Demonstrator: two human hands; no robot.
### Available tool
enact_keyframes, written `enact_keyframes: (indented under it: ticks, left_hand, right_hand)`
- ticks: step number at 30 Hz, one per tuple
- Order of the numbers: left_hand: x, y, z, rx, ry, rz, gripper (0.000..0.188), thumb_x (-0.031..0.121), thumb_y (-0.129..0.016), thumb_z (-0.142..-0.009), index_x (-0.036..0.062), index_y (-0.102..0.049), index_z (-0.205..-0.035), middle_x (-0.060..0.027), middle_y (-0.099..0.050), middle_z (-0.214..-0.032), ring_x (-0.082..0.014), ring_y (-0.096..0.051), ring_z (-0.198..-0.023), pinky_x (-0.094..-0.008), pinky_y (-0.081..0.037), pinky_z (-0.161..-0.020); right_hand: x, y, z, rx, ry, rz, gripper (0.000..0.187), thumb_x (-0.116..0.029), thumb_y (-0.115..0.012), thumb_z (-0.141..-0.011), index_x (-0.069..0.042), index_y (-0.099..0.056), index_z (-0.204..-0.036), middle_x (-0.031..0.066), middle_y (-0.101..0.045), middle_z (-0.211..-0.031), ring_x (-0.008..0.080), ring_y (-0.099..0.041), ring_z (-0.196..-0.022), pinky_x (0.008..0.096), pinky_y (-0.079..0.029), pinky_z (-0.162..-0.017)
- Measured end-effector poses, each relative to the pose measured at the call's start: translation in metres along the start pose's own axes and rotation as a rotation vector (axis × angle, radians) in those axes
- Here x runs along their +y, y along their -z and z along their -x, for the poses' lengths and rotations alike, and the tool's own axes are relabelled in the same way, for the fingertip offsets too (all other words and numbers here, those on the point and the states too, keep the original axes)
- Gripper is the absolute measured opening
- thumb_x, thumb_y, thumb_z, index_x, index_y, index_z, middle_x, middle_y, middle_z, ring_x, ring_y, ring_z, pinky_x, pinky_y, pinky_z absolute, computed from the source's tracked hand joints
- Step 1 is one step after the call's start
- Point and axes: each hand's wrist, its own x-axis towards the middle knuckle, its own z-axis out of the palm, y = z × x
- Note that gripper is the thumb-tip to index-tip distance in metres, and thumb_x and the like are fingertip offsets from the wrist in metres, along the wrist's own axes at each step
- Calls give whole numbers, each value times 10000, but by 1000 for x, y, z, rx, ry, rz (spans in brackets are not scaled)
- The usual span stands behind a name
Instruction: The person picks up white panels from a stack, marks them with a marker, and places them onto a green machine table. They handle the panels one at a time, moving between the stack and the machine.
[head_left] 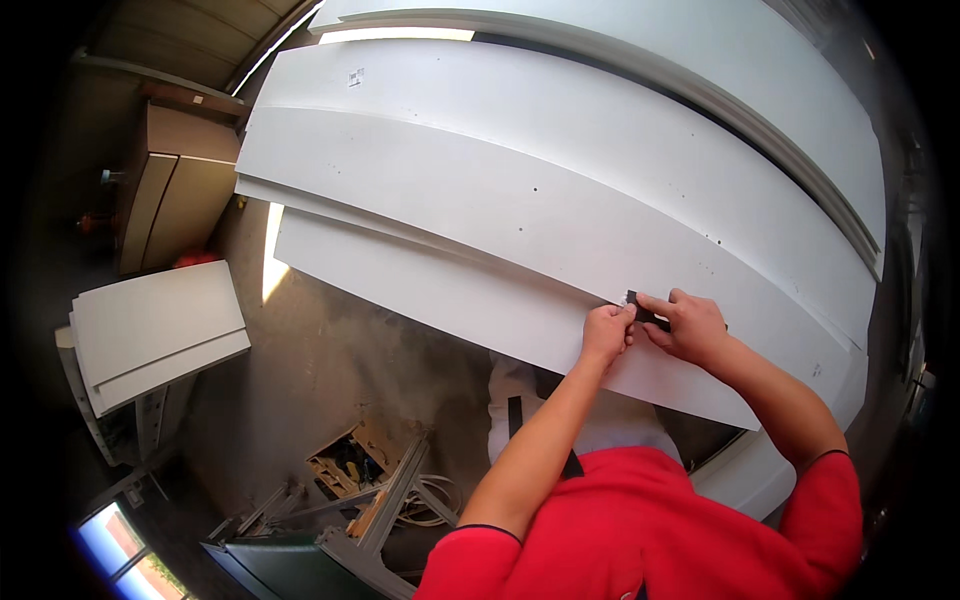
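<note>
A long white panel (455, 185) with small dark holes lies lengthwise in front of me, on top of other white panels. At its near edge, right of the middle, both my hands are close together. My right hand (692, 326) grips a small dark block-shaped tool (633, 299), with its forefinger stretched along it; the tool's exact kind is not clear. Right beside the tool, my left hand (606, 332) is closed at the panel's edge, thumb and fingers pinched together. Whatever lies between those fingers is hidden.
More white panels (640, 50) lie along the far side. To the left stand a brown cabinet (185, 190) and a small stack of pale boards (160, 320). Below, a wooden box with tools (352, 462) sits near a metal frame (395, 495) and a coiled hose (440, 492).
</note>
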Motion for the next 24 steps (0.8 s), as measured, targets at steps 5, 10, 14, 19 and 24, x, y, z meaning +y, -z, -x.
enact_keyframes:
  ticks: [5, 10, 14, 19, 24]
  left_hand:
    - [77, 84, 6, -2, 3, 27, 286, 228, -630, -932, 69, -543, -711, -19, -553, -624, -89, -491, -469, -234, -342, -375]
    - [138, 154, 11, 54, -25, 7, 269, 206, -635, -926, 65, -547, -714, -17, -554, -621, -83, -482, -458, -231, -333, -367]
    - [184, 209, 13, 79, -10, -17, 258, 201, -633, -927, 62, -552, -725, -14, -553, -620, -81, -473, -449, -232, -328, -363]
    - [245, 287, 17, 93, -3, 5, 252, 197, -629, -930, 67, -552, -729, -6, -546, -612, -76, -462, -445, -229, -328, -372]
    - [316, 371, 18, 110, 17, -14, 253, 193, -630, -929, 71, -552, -722, 0, -538, -599, -74, -457, -443, -227, -322, -373]
  right_hand:
    - [-82, 11, -82, -27, -2, 68, 402, -355, -692, -798, -300, -666, -1195, 75, -564, -723, 259, -600, -587, 378, -506, -553]
    - [-151, 12, -145, -16, -17, 48, 418, -360, -697, -792, -301, -659, -1203, 72, -569, -729, 257, -604, -593, 377, -516, -565]
    - [-201, 12, -192, -10, -18, 44, 419, -350, -700, -793, -300, -656, -1207, 73, -568, -732, 257, -607, -591, 376, -515, -558]
    - [-270, 16, -260, 1, 12, 0, 423, -349, -707, -795, -287, -656, -1210, 75, -561, -729, 255, -605, -578, 376, -508, -540]
    - [-345, 23, -335, 29, 49, -19, 422, -351, -710, -795, -276, -660, -1207, 77, -554, -719, 253, -607, -570, 374, -503, -527]
